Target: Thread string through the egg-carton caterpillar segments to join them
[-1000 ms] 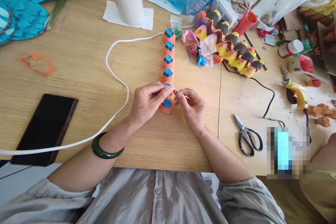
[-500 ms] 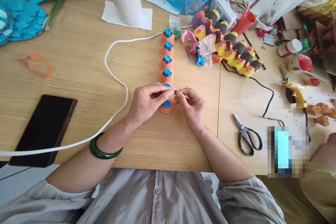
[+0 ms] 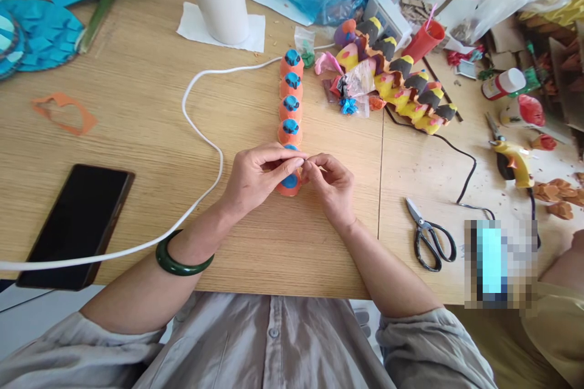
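Orange strip on table; four far blue discs bear dark marks; fifth partly hidden; nearest plain, seemingly unfinished; left hand, right hand above, pinching tiny dark bit.

A strip of cups ran front to back along the middle of the counter; the left hand and right hand met over its near end, a small piece between their fingers. To the left lay a phone, crossed by a cord, a paper cutout behind it. A cylinder stood on a sheet farther back. Scissors lay to the right, other strips behind them.
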Motion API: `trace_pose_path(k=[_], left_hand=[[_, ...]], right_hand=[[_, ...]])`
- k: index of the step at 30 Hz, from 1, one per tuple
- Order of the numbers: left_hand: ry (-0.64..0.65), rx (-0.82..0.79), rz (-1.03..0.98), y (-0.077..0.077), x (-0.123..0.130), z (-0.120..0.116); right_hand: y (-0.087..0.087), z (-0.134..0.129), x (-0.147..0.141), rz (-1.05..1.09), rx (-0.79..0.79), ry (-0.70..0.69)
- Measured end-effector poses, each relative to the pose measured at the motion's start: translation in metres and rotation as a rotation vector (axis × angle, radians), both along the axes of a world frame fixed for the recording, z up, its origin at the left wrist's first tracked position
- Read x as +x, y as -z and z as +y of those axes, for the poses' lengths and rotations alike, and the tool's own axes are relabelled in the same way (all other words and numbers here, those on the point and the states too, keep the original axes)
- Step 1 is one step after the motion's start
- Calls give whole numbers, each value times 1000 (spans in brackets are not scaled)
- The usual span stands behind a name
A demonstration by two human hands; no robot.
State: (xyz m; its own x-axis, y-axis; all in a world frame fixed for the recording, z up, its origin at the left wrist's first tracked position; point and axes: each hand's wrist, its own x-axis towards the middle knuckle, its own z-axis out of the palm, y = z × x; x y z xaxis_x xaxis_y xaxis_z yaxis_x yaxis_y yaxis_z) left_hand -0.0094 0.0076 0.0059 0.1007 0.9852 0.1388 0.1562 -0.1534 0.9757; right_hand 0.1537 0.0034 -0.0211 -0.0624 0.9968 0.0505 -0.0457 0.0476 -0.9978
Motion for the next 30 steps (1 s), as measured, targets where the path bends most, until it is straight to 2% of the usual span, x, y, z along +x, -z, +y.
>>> trace_pose_path(k=[15,22,30], left_hand=[[-28,-95,-37,-1,-1,-1],[51,28,29,0,-6,3],[24,-15,-3,4,-5,3]], right_hand=[[-1,1,0,-13,-25,8],[-1,2,1,-4,-49,5],[-1,2,0,3,-45,0]])
